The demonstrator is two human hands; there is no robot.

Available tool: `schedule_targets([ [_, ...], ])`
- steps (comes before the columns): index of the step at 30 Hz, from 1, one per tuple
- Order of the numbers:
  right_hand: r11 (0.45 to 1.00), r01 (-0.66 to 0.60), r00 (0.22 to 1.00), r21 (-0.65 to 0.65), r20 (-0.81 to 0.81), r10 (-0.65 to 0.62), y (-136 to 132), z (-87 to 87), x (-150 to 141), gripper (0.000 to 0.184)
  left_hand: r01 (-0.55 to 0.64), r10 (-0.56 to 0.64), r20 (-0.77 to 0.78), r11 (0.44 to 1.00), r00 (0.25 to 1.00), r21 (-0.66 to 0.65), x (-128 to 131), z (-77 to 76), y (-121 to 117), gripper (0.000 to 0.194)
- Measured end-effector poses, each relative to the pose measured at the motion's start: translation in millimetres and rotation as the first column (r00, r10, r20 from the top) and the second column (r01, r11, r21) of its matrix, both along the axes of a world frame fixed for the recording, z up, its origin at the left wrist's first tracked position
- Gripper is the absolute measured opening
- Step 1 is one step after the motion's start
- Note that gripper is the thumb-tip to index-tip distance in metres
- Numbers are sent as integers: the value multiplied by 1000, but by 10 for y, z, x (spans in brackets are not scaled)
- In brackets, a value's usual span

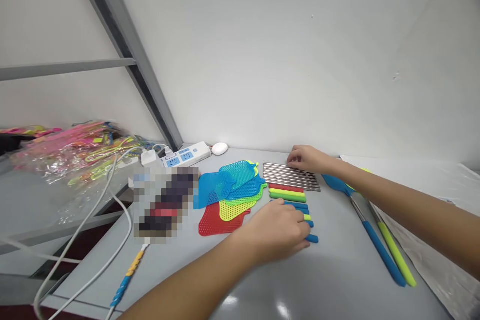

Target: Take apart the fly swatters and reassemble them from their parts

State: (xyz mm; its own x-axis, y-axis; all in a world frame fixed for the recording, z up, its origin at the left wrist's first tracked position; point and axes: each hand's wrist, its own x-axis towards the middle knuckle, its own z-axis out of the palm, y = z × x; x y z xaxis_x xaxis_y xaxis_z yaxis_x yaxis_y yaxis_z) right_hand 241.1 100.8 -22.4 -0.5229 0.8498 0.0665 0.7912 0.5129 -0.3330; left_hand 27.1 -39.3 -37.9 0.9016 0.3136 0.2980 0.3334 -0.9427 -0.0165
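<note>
My left hand [279,230] rests knuckles-up on a row of coloured grip sleeves [288,193], red, green, yellow and blue, its fingers curled over the blue ones near me. My right hand [305,159] reaches to the far end of a flat row of metal rods [285,177], fingertips bent down on them; what they pinch is hidden. Left of the sleeves lies a pile of flat mesh swatter heads [228,195] in blue, teal, green, yellow and red.
Two assembled swatters with blue [378,247] and yellow-green [397,257] handles lie at the right on the grey table [330,285]. A white power strip [185,156], cables [93,220] and a bag of pink packaged items [71,152] sit at the left.
</note>
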Motion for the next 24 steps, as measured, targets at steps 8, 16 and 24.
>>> schedule_targets([
  [8, 999, -26, 999, -20, 40, 27, 14, 16, -76, 13, 100, -101, -5, 991, 995, -84, 154, -96, -204, 25],
  [16, 969, 210, 978, 133, -23, -209, -491, 282, 110, 20, -71, 60, -42, 936, 997, -345, 187, 4, -326, 22],
  [24, 878, 249, 968, 410, -147, -206, -1548, 36, 758, 26, -245, 408, 151, 761, 900, -601, 63, 205, -248, 21],
])
